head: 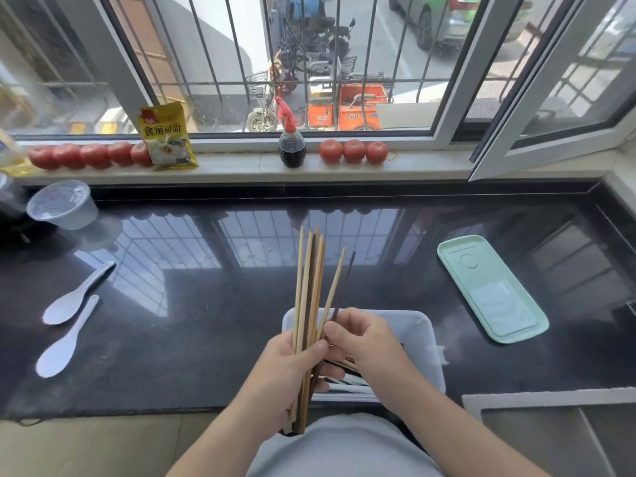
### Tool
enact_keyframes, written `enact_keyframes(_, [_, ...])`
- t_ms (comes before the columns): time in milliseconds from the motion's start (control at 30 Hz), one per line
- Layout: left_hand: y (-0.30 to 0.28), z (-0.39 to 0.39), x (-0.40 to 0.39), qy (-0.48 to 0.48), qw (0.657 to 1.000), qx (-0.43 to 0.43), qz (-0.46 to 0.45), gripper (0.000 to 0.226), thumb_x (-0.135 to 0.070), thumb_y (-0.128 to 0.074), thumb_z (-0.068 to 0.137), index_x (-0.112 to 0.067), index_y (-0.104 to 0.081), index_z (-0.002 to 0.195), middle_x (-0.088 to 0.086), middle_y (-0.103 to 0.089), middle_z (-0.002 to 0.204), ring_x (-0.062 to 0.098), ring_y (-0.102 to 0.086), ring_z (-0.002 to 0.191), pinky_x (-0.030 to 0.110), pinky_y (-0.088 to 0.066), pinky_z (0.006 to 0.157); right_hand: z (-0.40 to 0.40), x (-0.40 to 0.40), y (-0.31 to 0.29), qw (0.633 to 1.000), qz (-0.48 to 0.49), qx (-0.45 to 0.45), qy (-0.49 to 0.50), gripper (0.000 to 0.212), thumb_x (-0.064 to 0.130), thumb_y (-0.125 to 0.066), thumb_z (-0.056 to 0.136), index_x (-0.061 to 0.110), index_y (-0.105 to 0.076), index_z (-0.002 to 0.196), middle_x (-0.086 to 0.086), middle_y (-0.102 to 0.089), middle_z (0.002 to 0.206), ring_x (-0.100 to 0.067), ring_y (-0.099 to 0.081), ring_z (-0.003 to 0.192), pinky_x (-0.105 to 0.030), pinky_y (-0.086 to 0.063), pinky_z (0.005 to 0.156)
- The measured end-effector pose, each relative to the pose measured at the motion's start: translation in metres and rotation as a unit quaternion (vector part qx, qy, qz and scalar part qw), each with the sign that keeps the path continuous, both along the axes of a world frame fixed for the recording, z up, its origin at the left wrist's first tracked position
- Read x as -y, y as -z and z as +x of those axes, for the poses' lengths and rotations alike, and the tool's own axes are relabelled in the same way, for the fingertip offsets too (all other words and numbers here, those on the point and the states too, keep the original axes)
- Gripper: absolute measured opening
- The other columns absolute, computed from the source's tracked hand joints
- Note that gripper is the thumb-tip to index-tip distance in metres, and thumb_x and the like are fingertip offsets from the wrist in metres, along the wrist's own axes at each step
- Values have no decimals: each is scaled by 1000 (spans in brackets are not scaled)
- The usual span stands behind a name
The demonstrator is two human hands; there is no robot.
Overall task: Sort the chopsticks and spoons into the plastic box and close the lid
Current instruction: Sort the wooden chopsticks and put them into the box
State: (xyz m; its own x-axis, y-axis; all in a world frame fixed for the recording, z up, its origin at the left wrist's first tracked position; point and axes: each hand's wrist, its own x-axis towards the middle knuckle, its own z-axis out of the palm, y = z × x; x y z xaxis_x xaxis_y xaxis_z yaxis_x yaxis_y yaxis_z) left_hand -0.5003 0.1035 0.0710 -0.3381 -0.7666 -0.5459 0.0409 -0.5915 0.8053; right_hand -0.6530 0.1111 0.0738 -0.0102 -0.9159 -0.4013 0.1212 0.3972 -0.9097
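My left hand (285, 366) grips a bundle of several wooden chopsticks (309, 280), light and dark, held upright over the near edge of the counter. My right hand (364, 335) pinches two chopsticks that lean out to the right of the bundle. Beneath both hands sits the clear plastic box (426, 342), with white utensils and more chopsticks lying inside. Its pale green lid (492, 287) rests flat on the counter to the right. Two white spoons (74, 297) lie on the counter at the left, apart from the box.
The black glossy counter (206, 321) runs under a windowsill holding tomatoes (352, 151), a yellow packet (167, 136) and a dark sauce bottle (292, 146). A clear lidded tub (63, 204) stands at the far left. A sink edge (550, 401) shows at the lower right.
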Motion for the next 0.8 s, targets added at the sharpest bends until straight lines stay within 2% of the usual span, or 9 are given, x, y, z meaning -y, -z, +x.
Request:
enact_keyframes(133, [1, 9, 3, -100, 994, 31, 26, 14, -11, -55, 104, -3, -65, 108, 16, -79, 96, 27, -77, 86, 39, -59, 74, -30, 18, -11, 982, -97, -42, 159, 19, 14, -53, 105, 5, -63, 92, -12, -74, 83, -25, -72, 75, -30, -59, 65])
enact_keyframes(200, [6, 22, 8, -166, 985, 37, 44, 14, -13, -54, 104, -5, -63, 111, 16, -79, 96, 29, -77, 85, 41, -59, 76, -55, 26, -14, 960, -172, -190, 113, 16, 14, -54, 104, 10, -65, 92, -7, -73, 79, -20, -70, 71, -28, -58, 64])
enact_keyframes(233, [8, 29, 11, -191, 980, 36, 51, 14, -14, -54, 105, -6, -62, 113, 16, -79, 97, 29, -77, 83, 42, -59, 76, -64, 29, -9, 940, -191, -281, 25, 15, 16, -56, 103, 15, -66, 92, -2, -71, 77, -18, -67, 70, -29, -57, 66])
enact_keyframes(267, [11, 35, 13, -210, 975, 35, 57, 14, -15, -53, 105, -7, -60, 114, 16, -79, 98, 30, -76, 82, 42, -59, 75, -69, 31, 1, 903, -181, -379, -95, 14, 21, -57, 102, 20, -66, 92, 3, -70, 78, -17, -65, 73, -32, -54, 69])
enact_keyframes(367, [15, 45, 16, -227, 972, 34, 60, 11, -18, -52, 106, -11, -56, 113, 14, -79, 100, 31, -76, 81, 41, -57, 70, -61, 32, 44, 707, -79, -584, -391, 19, 31, -48, 101, 24, -60, 88, 0, -68, 93, -26, -61, 86, -37, -48, 69])
enact_keyframes(467, [14, 44, 14, -215, 974, 46, 52, 12, -20, -54, 105, -12, -58, 113, 12, -78, 92, 27, -70, 71, 37, -55, 61, -39, 33, 82, 612, -53, -644, -457, 19, 21, -48, 98, 13, -63, 89, -11, -68, 96, -32, -57, 80, -36, -44, 67])
enact_keyframes(567, [12, 38, 10, -212, 975, 46, 49, 13, -17, -56, 104, -7, -59, 113, 14, -70, 82, 21, -61, 57, 35, -52, 53, -25, 38, 102, 595, -43, -654, -464, 19, 22, -52, 97, 11, -67, 99, -13, -69, 101, -33, -64, 84, -35, -43, 68])
enact_keyframes(700, [11, 33, 5, -216, 974, 32, 61, 11, -13, -55, 104, -4, -59, 109, 13, -62, 76, 20, -56, 54, 31, -49, 48, -21, 34, 111, 617, -71, -661, -421, 22, 30, -53, 100, 11, -62, 108, -13, -65, 109, -35, -65, 96, -35, -37, 72])
enact_keyframes(800, [12, 35, 1, -209, 976, 31, 61, 20, -20, -54, 105, -3, -61, 110, 12, -61, 76, 21, -57, 55, 32, -49, 49, -26, 28, 101, 708, -36, -615, -346, 26, 38, -51, 100, 17, -66, 99, -7, -66, 104, -33, -63, 96, -35, -44, 74])
